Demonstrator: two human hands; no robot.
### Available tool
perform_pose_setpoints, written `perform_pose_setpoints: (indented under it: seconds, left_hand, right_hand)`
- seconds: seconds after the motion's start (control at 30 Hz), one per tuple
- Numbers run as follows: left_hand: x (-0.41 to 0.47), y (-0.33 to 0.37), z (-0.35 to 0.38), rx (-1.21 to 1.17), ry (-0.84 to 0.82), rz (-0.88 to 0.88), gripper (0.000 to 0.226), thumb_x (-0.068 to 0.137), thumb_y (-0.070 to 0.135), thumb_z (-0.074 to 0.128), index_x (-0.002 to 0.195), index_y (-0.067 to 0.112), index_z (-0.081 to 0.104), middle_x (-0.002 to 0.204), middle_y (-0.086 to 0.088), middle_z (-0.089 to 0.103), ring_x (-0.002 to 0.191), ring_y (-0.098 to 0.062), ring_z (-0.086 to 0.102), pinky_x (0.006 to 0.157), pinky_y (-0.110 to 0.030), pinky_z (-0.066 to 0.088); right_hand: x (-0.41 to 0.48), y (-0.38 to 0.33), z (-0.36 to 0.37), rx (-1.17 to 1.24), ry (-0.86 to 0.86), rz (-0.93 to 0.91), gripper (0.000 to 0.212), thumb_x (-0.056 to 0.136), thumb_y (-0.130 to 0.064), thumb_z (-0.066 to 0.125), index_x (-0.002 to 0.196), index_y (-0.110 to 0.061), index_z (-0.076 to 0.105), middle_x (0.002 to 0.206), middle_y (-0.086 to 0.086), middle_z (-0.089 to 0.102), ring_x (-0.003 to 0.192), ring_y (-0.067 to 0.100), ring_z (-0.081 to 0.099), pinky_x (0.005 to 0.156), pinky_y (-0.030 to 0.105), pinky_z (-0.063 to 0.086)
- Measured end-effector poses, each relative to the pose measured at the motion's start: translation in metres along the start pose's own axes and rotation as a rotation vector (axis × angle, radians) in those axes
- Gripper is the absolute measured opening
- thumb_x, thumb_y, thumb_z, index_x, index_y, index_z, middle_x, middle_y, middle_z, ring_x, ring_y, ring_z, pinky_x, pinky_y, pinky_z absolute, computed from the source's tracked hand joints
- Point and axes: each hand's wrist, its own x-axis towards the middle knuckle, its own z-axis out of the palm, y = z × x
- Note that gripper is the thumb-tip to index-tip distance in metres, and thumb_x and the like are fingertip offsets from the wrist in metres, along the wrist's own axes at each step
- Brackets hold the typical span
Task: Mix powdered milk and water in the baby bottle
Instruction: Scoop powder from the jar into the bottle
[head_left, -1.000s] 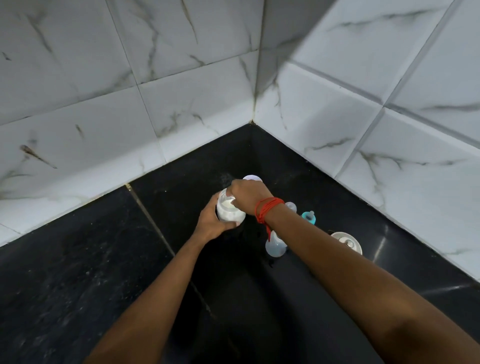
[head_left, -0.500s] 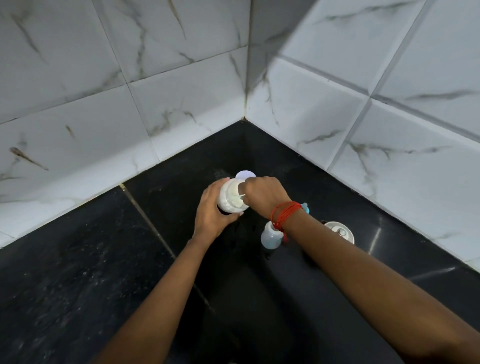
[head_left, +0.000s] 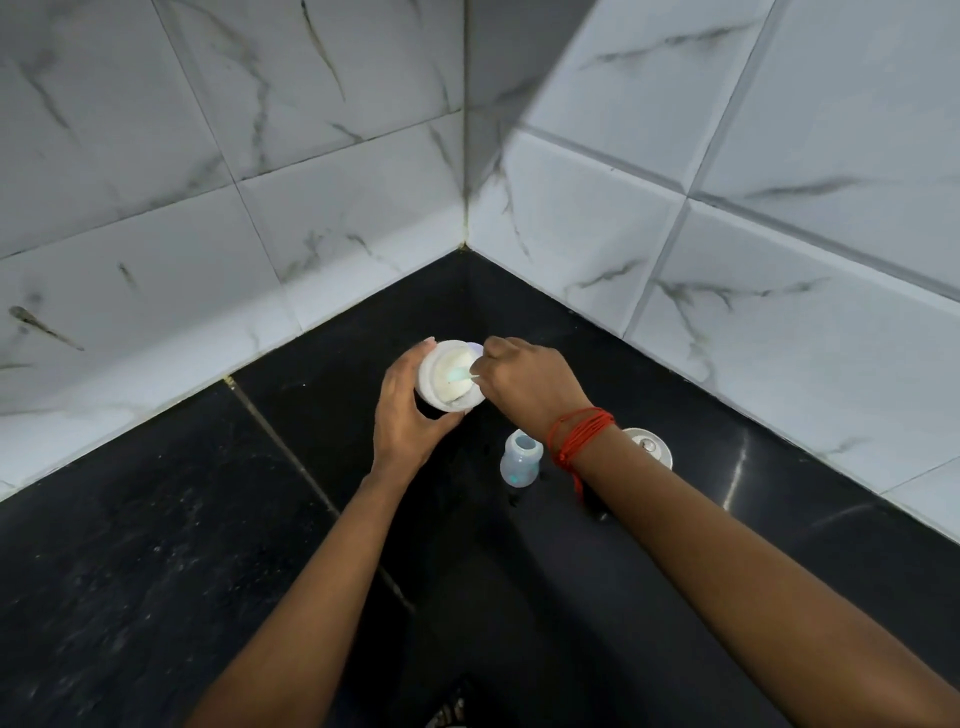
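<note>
A white powder tub (head_left: 434, 392) is tilted toward me over the black counter, held from the left by my left hand (head_left: 408, 415), whose fingers curl round its side. Pale milk powder shows inside it. My right hand (head_left: 530, 387) pinches the handle of a small pale-blue scoop (head_left: 460, 375) that dips into the powder. The open clear baby bottle (head_left: 521, 458) stands upright on the counter, just right of and nearer than the tub, under my right wrist with its red thread.
A round white and metal cap (head_left: 652, 448) lies on the black counter (head_left: 208, 545) behind my right forearm. A white lid edge (head_left: 475, 345) peeks from behind the tub. Marble-look tiled walls (head_left: 311, 208) meet in a corner just beyond.
My right hand shifted off the tub's mouth toward the right, so the powder and the scoop now show. The tub is tipped more toward me. The small teal piece is hidden behind my wrist.
</note>
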Motion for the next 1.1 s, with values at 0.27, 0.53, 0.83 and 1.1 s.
perform_pose_setpoints:
  seconds: [0.27, 0.53, 0.83, 1.1]
  left_hand:
    - [-0.004, 0.004, -0.007, 0.063, -0.008, 0.107, 0.084, 0.073, 0.029, 0.096, 0.144, 0.019, 0.054, 0.152, 0.012, 0.052, 0.137, -0.006, 0.049, 0.113, -0.017, 0.035]
    - [-0.003, 0.003, -0.007, 0.085, -0.061, 0.119, 0.080, 0.075, 0.029, 0.095, 0.145, 0.018, 0.056, 0.153, 0.009, 0.053, 0.141, -0.010, 0.047, 0.114, -0.017, 0.034]
    - [-0.004, 0.000, -0.005, 0.093, -0.094, 0.083, 0.085, 0.073, 0.031, 0.095, 0.147, 0.018, 0.055, 0.152, 0.012, 0.051, 0.140, -0.006, 0.044, 0.113, -0.010, 0.029]
    - [-0.009, -0.016, -0.006, 0.017, -0.096, -0.111, 0.098, 0.058, 0.035, 0.102, 0.144, 0.030, 0.055, 0.145, 0.018, 0.058, 0.132, -0.005, 0.052, 0.109, -0.021, 0.040]
  right_hand:
    - [0.001, -0.006, 0.002, -0.123, -0.077, -0.024, 0.031, 0.048, -0.009, 0.089, 0.050, -0.021, 0.061, 0.058, -0.004, 0.054, 0.045, 0.016, 0.049, 0.045, 0.019, 0.021]
    - [0.000, -0.010, 0.014, -0.185, -0.096, -0.017, 0.022, 0.054, -0.002, 0.081, 0.057, -0.018, 0.067, 0.061, -0.002, 0.059, 0.047, 0.016, 0.054, 0.044, 0.019, 0.029]
    - [0.004, -0.016, 0.020, 0.041, -0.203, 0.085, 0.020, 0.094, -0.012, 0.053, 0.100, -0.020, 0.070, 0.099, 0.000, 0.070, 0.089, 0.022, 0.067, 0.064, 0.029, 0.038]
    - [0.008, 0.006, 0.027, 1.109, -0.260, 0.556, 0.014, 0.086, -0.020, 0.070, 0.093, -0.017, 0.081, 0.093, -0.003, 0.077, 0.090, 0.011, 0.068, 0.082, 0.026, 0.052]
